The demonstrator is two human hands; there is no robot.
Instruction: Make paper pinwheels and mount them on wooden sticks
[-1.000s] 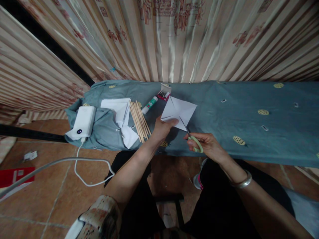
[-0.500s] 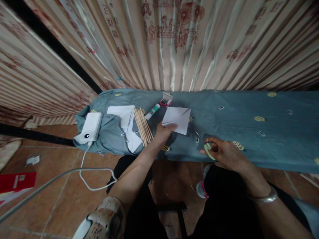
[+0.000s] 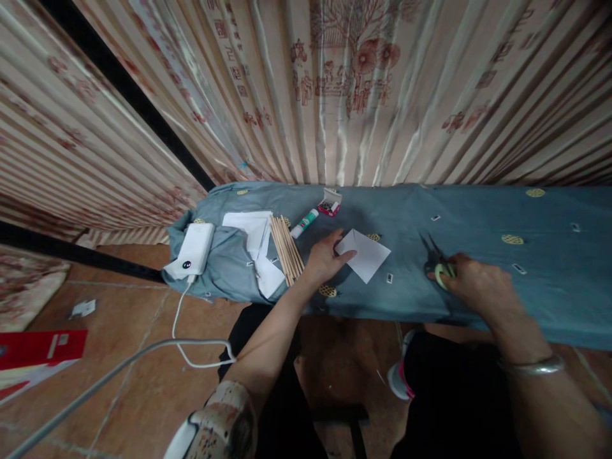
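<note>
In the head view, my left hand [image 3: 327, 258] grips the left corner of a white square of paper [image 3: 368, 258], thumb on top and the other fingers mostly out of sight. A cut line shows near the paper's upper corner. My right hand [image 3: 473, 280], to the right above the cloth's front part, is closed around the pale green handles of a pair of scissors [image 3: 444, 271]. The blades are slightly parted, point up and left, and look blurred. Paper and scissors are apart.
Left of the paper lie wooden sticks [image 3: 287, 250], a glue stick [image 3: 305, 223], an opened small red box [image 3: 329, 204] and white paper sheets [image 3: 253, 224]. A white power bank [image 3: 196, 248] with a cable sits at the left end of the cloth-covered table [image 3: 478, 217]. Curtains hang behind.
The scissors have moved right, away from the paper, and their blades now show parted. My left hand has turned the paper so a corner points toward me. The camera view has shifted slightly.
</note>
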